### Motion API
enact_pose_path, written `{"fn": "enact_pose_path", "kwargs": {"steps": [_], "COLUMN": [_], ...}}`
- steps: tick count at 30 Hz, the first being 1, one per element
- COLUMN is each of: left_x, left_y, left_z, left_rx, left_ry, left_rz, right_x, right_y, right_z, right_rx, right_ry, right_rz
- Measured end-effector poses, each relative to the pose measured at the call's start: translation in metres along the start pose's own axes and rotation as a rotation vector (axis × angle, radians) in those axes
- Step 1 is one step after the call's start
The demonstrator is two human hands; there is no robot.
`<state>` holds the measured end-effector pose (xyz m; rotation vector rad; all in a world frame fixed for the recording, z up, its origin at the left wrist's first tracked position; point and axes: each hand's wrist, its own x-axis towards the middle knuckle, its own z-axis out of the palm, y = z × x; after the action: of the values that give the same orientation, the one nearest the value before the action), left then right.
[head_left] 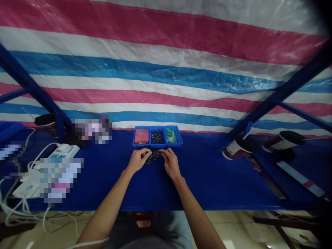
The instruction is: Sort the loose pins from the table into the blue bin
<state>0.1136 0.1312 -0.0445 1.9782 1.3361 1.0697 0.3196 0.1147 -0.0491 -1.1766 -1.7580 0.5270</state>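
Observation:
A small pile of thin dark metal pieces, some with a yellowish shine, lies on the blue table in front of three joined blue bins. My left hand is at the pile's left side, its thumb and fingertips pinched together. From the right, my right hand reaches the pile with its fingertips closed; whatever either hand pinches is too small to make out. Pink-red packets fill the left bin. More dark thin pieces are in the middle bin, and a green-and-clear plastic bag is in the right bin.
On the left are a white power strip and tangled white cables. Lidded cups and a phone-like flat slab lie on the right. Blue frame bars and striped sheeting stand behind the table.

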Motion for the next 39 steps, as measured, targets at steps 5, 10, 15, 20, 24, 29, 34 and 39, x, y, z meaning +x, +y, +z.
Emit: {"fn": "enact_pose_path", "kwargs": {"steps": [5, 10, 15, 20, 24, 29, 34, 39], "left_x": [0.000, 0.000, 0.000, 0.000, 0.000, 0.000, 0.001, 0.001], "left_y": [-0.002, -0.004, -0.005, -0.004, -0.002, 0.000, 0.000, 0.002], "left_z": [0.000, 0.001, 0.000, 0.000, -0.001, -0.002, -0.002, -0.003], "left_rx": [-0.031, -0.045, -0.082, -0.104, -0.116, -0.132, -0.113, -0.086], "left_ry": [0.007, 0.016, 0.040, -0.003, -0.014, -0.009, -0.002, -0.003], "left_rz": [-0.003, 0.001, -0.031, -0.042, -0.042, -0.033, -0.023, 0.027], "right_x": [-0.001, -0.004, -0.004, -0.002, -0.002, -0.005, -0.004, -0.002], "right_y": [-0.003, -0.008, -0.013, -0.017, -0.017, -0.016, -0.017, -0.019], "right_z": [0.002, 0.006, 0.008, 0.006, 0.005, 0.009, 0.009, 0.005], "right_rx": [0.067, 0.104, 0.178, 0.139, 0.114, 0.125, 0.201, 0.214], "right_ry": [-0.040, -0.043, -0.062, -0.036, -0.092, -0.134, -0.107, -0.060], "right_rz": [-0.002, 0.052, -0.004, -0.049, -0.025, -0.005, 0.078, 0.099]}}
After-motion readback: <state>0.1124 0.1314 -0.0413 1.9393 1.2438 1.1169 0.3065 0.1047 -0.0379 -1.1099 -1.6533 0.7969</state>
